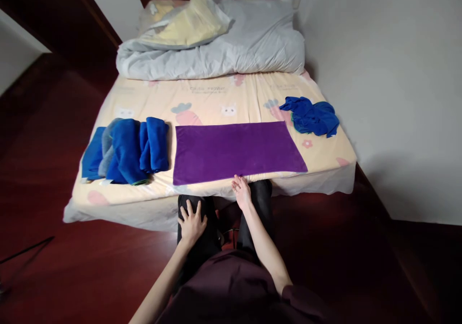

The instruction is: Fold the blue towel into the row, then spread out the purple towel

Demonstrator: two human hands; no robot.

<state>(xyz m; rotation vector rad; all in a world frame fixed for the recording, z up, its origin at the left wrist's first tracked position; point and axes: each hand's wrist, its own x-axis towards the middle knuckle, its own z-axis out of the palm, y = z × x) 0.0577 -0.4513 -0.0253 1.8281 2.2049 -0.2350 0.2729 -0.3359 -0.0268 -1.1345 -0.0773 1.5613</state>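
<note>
A purple towel (236, 150) lies spread flat near the front edge of the bed. My right hand (241, 191) is at the towel's near edge, fingers stretched out, holding nothing; whether the fingertips touch the cloth I cannot tell. On my left knee rests my left hand (192, 220), palm down with its fingers spread. To the left of the purple towel sit several folded or rolled blue towels (126, 148), with a grey one (107, 146) among them. A crumpled blue cloth (314, 117) lies beyond the purple towel's right end.
The bed (144, 95) has a cream sheet printed with carrots and rabbits. A bunched grey quilt (260, 40) and a pale yellow pillow (187, 23) occupy its far end. A white wall (397, 97) rises on the right. Dark red floor (43, 170) surrounds the bed.
</note>
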